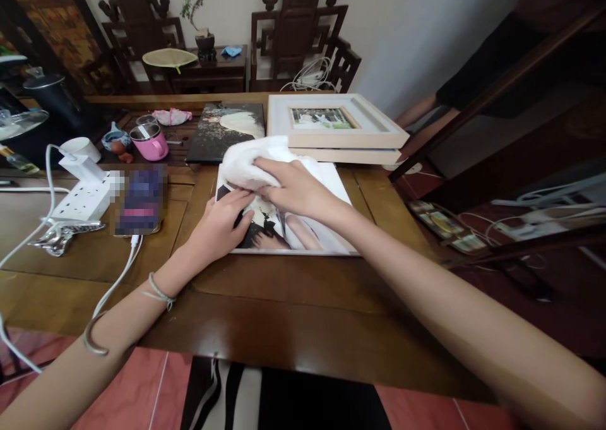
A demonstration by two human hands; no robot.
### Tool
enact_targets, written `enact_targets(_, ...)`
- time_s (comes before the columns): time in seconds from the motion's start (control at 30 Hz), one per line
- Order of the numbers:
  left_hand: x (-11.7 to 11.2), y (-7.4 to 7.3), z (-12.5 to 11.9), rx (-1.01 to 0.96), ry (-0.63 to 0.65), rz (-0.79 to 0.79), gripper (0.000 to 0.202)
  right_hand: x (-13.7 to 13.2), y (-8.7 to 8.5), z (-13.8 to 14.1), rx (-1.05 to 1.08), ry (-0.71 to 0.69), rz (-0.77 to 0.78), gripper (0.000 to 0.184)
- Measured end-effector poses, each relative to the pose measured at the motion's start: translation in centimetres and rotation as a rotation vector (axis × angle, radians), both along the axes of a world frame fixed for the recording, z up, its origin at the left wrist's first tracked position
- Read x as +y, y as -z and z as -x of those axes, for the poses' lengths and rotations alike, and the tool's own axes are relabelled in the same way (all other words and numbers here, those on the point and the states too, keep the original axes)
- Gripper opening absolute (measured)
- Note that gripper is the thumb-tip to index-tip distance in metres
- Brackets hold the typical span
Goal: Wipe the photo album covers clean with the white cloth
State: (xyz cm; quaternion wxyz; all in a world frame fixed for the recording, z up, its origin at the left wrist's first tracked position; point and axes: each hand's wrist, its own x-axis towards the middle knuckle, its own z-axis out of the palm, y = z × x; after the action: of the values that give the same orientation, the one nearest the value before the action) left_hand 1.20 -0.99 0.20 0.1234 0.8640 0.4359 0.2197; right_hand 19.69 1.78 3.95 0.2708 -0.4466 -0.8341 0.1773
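A flat photo panel (303,228) with a glossy print lies on the wooden table in front of me. Bunched under my right hand (291,187) is a white cloth (249,165), pressed on the panel's upper left part with the fingers closed around it. My left hand (225,221) rests on the panel's left edge, its fingers stretched out and the thumb apart, fingertips close to the cloth. Part of the print is hidden by both hands and the cloth.
Behind the panel lie a dark photo panel (199,136) and stacked pale frames (279,117). To the left are a pink mug (150,144), a phone (141,199) on a cable and a white power strip (89,196). A person's dark clothing (492,70) shows at right.
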Motion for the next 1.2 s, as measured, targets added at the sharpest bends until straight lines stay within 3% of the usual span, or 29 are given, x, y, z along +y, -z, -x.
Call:
enact_targets(0.23,-0.5,-0.5,0.5,0.009,-0.026,0.027,0.04,-3.0,-0.1,-7.3,-0.172,0.211,-0.02,0.026)
enact_targets(0.33,-0.7,-0.8,0.7,0.017,-0.037,0.035,0.041,-4.7,0.6,-9.2,-0.267,0.259,-0.02,0.023)
enact_targets(0.43,-0.8,-0.8,0.6,0.016,-0.048,0.036,0.041,-8.0,1.1,-9.3,-0.335,0.188,-0.102,0.033)
enact_targets(0.57,-1.0,-0.9,0.1,0.022,-0.055,0.034,0.043,-13.6,0.6,-7.6,-0.372,0.025,-0.233,0.045)
enact_targets(0.67,-1.1,-1.0,-0.1,0.026,-0.06,0.038,0.042,-15.4,0.2,-7.0,-0.387,-0.07,-0.233,0.048)
enact_targets(0.77,-1.0,-0.8,-0.1,0.016,-0.052,0.031,0.04,-13.8,0.8,-7.6,-0.371,-0.071,-0.221,0.053)
enact_targets(1.03,-0.4,-0.5,0.6,0.022,0.0,0.024,0.04,-3.1,2.7,-9.5,-0.333,0.036,-0.134,0.042)
enact_targets(1.1,-0.3,-0.5,0.6,0.031,0.001,0.033,0.04,-2.3,2.7,-9.4,-0.337,0.058,-0.126,0.04)
enact_targets(1.2,-0.2,-0.5,0.5,0.028,0.0,0.041,0.041,-3.9,2.6,-8.8,-0.346,0.056,-0.145,0.042)
